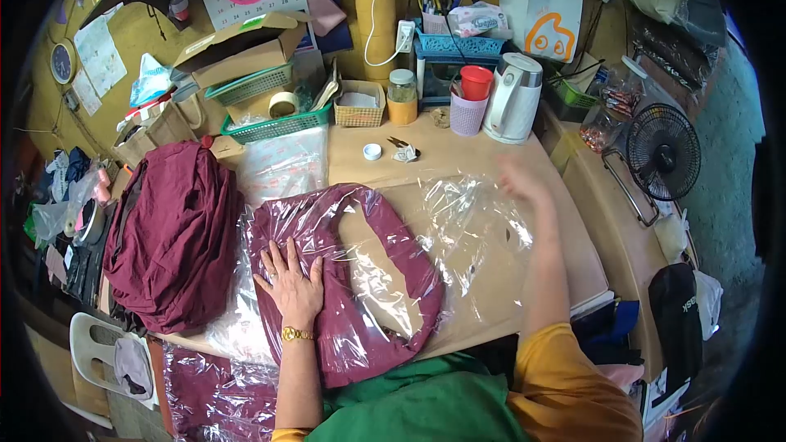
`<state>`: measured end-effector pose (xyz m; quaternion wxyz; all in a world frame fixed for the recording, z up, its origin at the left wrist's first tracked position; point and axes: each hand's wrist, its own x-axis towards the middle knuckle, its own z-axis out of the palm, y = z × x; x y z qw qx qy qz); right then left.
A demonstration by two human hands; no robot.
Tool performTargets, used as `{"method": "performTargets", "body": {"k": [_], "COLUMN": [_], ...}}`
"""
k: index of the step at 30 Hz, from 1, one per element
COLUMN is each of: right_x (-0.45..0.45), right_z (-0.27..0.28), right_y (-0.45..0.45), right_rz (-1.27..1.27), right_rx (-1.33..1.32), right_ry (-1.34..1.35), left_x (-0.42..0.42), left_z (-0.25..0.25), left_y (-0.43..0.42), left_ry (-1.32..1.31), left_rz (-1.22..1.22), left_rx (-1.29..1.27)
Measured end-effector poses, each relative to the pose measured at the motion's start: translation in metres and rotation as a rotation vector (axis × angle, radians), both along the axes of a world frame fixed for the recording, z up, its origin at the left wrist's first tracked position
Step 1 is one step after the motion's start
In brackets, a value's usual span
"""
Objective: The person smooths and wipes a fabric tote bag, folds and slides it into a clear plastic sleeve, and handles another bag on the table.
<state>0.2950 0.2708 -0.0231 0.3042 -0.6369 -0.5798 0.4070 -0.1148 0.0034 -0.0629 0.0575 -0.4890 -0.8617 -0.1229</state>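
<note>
A maroon fabric item with a wide curved loop lies on the table inside a clear plastic bag. The bag's slack end spreads out to the right, past the loop. My left hand rests flat on the wrapped fabric with its fingers spread, a gold watch on the wrist. Over by the far right corner of the plastic, my right hand is smeared by motion. Its fingers are not clear, and I cannot tell whether it touches the plastic.
Left of the wrapped item is a heap of maroon fabric. More plastic-wrapped maroon pieces are below the table's edge. Along the back stand a white electric kettle, a jar and a green basket. Small pliers lie near a white lid.
</note>
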Motion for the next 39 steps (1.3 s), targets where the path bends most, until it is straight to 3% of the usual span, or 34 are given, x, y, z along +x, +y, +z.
{"method": "performTargets", "body": {"k": [4, 6, 10, 13, 16, 18, 19, 21, 23, 25, 26, 29, 31, 32, 34, 35, 37, 39], "right_x": [-0.043, -0.003, 0.014, -0.023, 0.011, 0.033, 0.028, 0.014, -0.008, -0.038, -0.048, -0.056, -0.021, 0.006, 0.050, 0.062, 0.060, -0.007], "right_z": [0.006, -0.012, 0.023, 0.016, -0.031, -0.034, -0.017, 0.010, 0.008, 0.017, 0.009, -0.024, -0.029, -0.031, -0.024, -0.014, -0.021, 0.007], "right_y": [-0.046, 0.001, -0.014, -0.047, 0.001, 0.015, 0.002, -0.031, -0.045, -0.064, -0.063, -0.028, -0.003, 0.003, 0.006, 0.003, -0.033, -0.123], "right_rz": [0.380, -0.102, -0.218, 0.164, 0.297, -0.319, -0.316, -0.207, 0.240, 0.551, 0.548, 0.434, 0.267, -0.088, -0.495, -0.540, -0.312, 0.030], "right_rx": [-0.001, 0.176, -0.013, -0.138, 0.035, 0.302, 0.307, -0.245, -0.495, -0.508, -0.512, -0.220, -0.151, 0.059, 0.308, 0.346, 0.681, 0.772], "right_ry": [-0.012, 0.262, 0.045, 0.259, 0.481, 0.843, 0.842, 0.529, 0.196, 0.125, 0.129, 0.424, 0.413, 0.443, 0.352, 0.242, -0.051, -0.263], "left_x": [0.000, 0.002, 0.002, 0.000, 0.003, 0.001, 0.001, 0.000, 0.001, 0.002, 0.002, 0.001, -0.001, -0.001, -0.001, 0.000, 0.003, 0.002], "left_z": [0.002, 0.004, 0.002, -0.001, 0.001, -0.002, -0.002, -0.002, -0.002, -0.002, -0.001, -0.002, -0.003, -0.003, -0.003, 0.000, 0.002, 0.000], "left_y": [-0.001, 0.000, 0.002, 0.002, -0.001, 0.001, 0.001, 0.002, 0.003, 0.002, 0.002, 0.002, 0.000, 0.000, 0.001, 0.002, 0.002, 0.003], "left_ry": [-0.020, -0.026, -0.014, -0.016, -0.032, -0.016, -0.018, -0.012, -0.009, -0.005, -0.009, -0.008, -0.006, -0.004, -0.011, -0.014, -0.023, -0.026], "left_rz": [-0.002, 0.010, 0.020, 0.006, -0.004, -0.008, -0.008, 0.002, 0.002, 0.001, 0.000, -0.007, -0.003, -0.001, 0.002, 0.007, 0.009, 0.020], "left_rx": [0.003, -0.001, -0.004, 0.032, 0.047, 0.064, 0.069, 0.047, 0.053, 0.049, 0.053, 0.060, 0.056, 0.059, 0.062, 0.066, 0.069, 0.072]}}
